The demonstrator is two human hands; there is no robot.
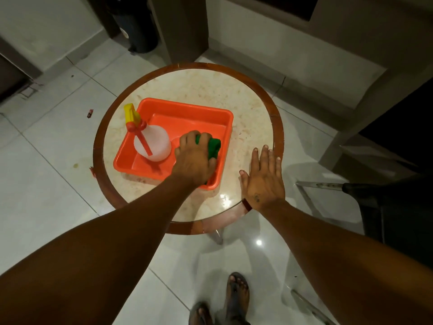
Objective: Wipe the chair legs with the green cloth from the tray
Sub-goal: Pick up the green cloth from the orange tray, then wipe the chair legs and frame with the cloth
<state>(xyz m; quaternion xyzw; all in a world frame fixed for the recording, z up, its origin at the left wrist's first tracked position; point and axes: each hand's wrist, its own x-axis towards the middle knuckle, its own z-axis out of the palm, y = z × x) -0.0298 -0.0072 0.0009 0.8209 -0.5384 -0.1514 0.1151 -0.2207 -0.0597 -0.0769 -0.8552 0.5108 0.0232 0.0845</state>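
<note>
An orange tray (pixel 187 111) sits on a round marble table (pixel 248 106). Inside its right end lies the green cloth (pixel 214 147), and my left hand (pixel 195 158) is curled over it, fingers closed on the fabric. My right hand (pixel 263 178) rests flat and open on the tabletop, just right of the tray. At the right edge stands a dark chair (pixel 396 212) with a metal leg (pixel 318 184) showing beside the table; another metal leg (pixel 309 306) shows low on the floor.
A white spray bottle (pixel 155 143) with a yellow and red trigger stands in the tray's left half. The table has a brown wooden rim (pixel 98 146). White floor tiles surround it. My feet (pixel 236 294) in sandals are below. A dark bin (pixel 138 26) stands at the back.
</note>
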